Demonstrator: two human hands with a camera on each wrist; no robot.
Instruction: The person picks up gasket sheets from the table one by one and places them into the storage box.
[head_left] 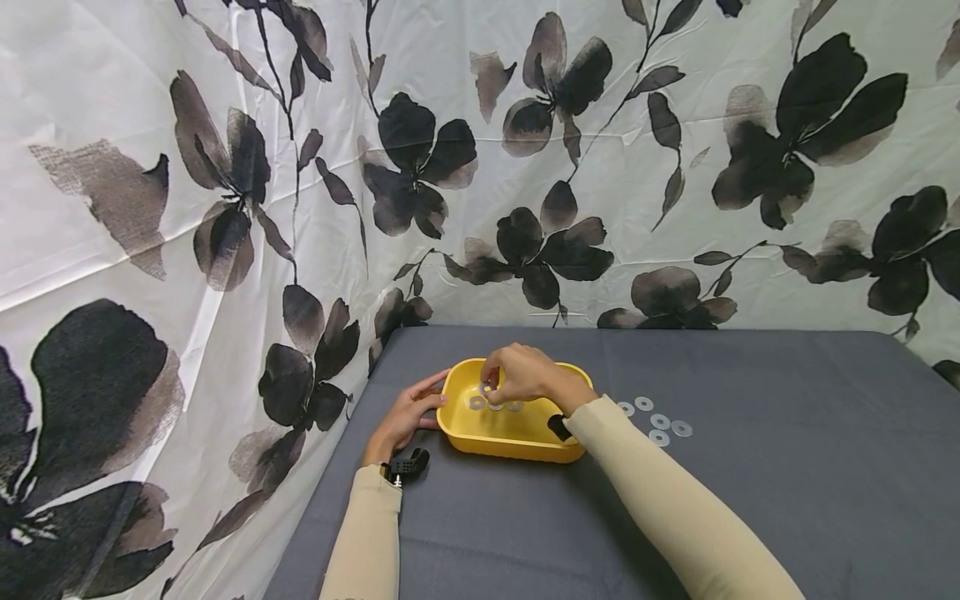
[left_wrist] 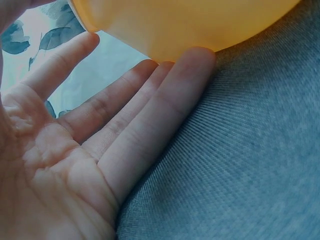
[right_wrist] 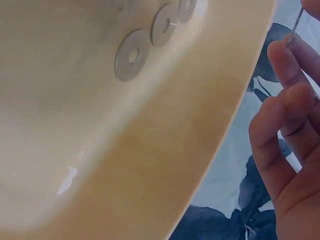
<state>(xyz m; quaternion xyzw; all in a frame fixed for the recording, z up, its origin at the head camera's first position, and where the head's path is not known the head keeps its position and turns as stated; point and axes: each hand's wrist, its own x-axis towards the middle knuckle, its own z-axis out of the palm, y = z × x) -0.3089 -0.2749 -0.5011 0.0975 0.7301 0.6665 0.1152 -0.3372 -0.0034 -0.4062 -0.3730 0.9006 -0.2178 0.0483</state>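
Note:
A yellow oval-cornered tub (head_left: pixel 510 448) sits on the grey cloth. Its left end meets my left hand (head_left: pixel 405 418), whose extended fingers (left_wrist: pixel 145 130) press their tips against the outer wall in the left wrist view. Above the tub's inside, my right hand (head_left: pixel 525 373) pinches a thin metal washer (right_wrist: pixel 296 25) between thumb and fingertips, seen edge-on in the right wrist view. Flat washers (right_wrist: pixel 132 55) lie in a row on the tub floor below that hand, partly hidden by it in the head view.
Several more flat washers (head_left: pixel 660 422) lie loose on the grey cloth-covered table (head_left: pixel 787 467), just right of the tub and beside the right forearm. A white curtain with dark flowers (head_left: pixel 555 242) hangs behind the table and along its left side.

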